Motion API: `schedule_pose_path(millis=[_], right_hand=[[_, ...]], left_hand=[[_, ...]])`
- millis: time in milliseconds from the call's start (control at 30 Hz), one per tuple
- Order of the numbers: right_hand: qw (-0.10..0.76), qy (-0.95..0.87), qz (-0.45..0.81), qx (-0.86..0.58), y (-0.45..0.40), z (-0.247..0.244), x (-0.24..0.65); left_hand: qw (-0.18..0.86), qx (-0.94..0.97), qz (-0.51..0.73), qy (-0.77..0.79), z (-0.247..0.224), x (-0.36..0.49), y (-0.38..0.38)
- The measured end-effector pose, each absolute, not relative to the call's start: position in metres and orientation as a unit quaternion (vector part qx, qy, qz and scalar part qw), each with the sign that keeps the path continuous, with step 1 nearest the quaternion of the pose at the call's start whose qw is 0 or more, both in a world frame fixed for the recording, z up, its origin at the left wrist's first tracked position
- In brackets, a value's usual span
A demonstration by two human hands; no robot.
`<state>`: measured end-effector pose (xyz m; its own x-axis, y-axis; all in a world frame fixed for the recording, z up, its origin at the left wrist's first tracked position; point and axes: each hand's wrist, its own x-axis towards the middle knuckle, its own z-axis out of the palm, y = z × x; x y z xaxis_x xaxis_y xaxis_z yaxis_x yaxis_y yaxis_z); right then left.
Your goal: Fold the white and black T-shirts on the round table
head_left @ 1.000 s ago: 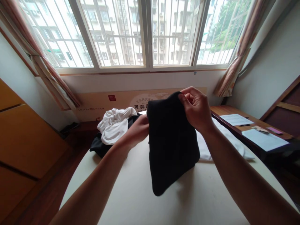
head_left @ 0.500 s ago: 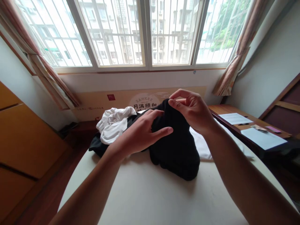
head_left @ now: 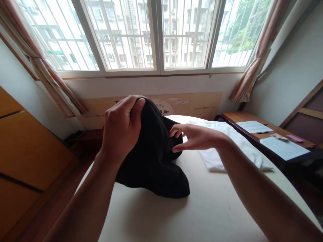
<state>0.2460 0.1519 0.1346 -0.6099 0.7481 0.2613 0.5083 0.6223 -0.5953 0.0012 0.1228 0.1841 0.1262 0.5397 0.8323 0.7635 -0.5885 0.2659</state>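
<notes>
Raised off the white table, a black garment (head_left: pixel 151 158) hangs from my left hand (head_left: pixel 121 126), whose fingers and thumb are closed on its upper edge. The garment's lower part droops toward the tabletop; its exact kind cannot be made out. My right hand (head_left: pixel 194 137) is at the garment's right side, thumb and fingers apart, the fingertips close to or touching a fold. A flat, folded white garment (head_left: pixel 214 161) lies on the table behind and below my right forearm.
The round white table (head_left: pixel 207 208) fills the foreground. A wooden desk (head_left: pixel 232 117) with paper sheets (head_left: pixel 284 148) and a pen stands at right. Beyond the table are a printed board (head_left: pixel 202 101) and a barred window; a wooden cabinet (head_left: pixel 30 161) is at left.
My left hand has moved left and up and now grips the black garment's edge. My right hand has let go of its top and lowered. The crumpled white cloth is now hidden.
</notes>
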Motion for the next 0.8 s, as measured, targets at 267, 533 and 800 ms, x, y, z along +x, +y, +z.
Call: schedule_pose_path(millis=[267,533,800], right_hand=[[0.231,-0.876,0.225,-0.357,0.150,0.118,0.214],[0.247,-0.860,0.203,-0.398,0.147,0.106,0.202],[0.578,-0.681,0.324,-0.312,0.159,0.114,0.207]], left_hand=[[0.172,-0.736,-0.502,-0.421,0.184,-0.014,0.140],[0.094,-0.765,-0.500,-0.395,0.189,-0.012,0.132],[-0.162,-0.860,-0.227,-0.428,0.190,-0.052,0.132]])
